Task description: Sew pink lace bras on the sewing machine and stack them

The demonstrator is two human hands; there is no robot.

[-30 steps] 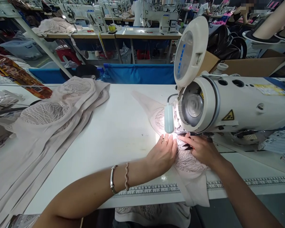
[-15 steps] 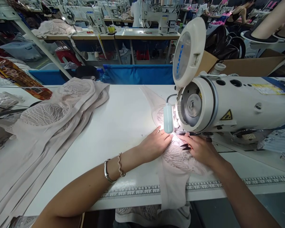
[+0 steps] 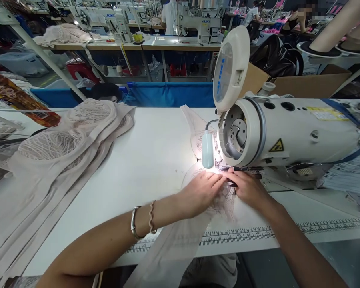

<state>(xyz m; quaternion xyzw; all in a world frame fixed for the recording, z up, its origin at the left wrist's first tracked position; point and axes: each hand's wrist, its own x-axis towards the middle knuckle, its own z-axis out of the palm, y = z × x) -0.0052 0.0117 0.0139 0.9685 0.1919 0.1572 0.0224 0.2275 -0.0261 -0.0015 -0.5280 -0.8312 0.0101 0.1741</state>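
Note:
Pale pink lace fabric lies under the head of a white sewing machine, its plain band trailing down over the table's front edge. My left hand presses flat on the fabric, fingers stretched toward the lit needle area. Close by on the right, my right hand has its fingers pressed together at the fabric beside the needle area, with dark scissors or snips partly hidden under the fingers. A small lamp lights the spot. The needle itself is hidden.
More pale garments are piled on the left of the white table. A brown snack package lies behind them. A printed ruler runs along the front edge. Farther back are other machines, a cardboard box and people.
The fabric has turned, its lower band swinging left. My left hand has shifted down slightly, and my right hand has closed in on it. The part inside the machine's open head has rotated.

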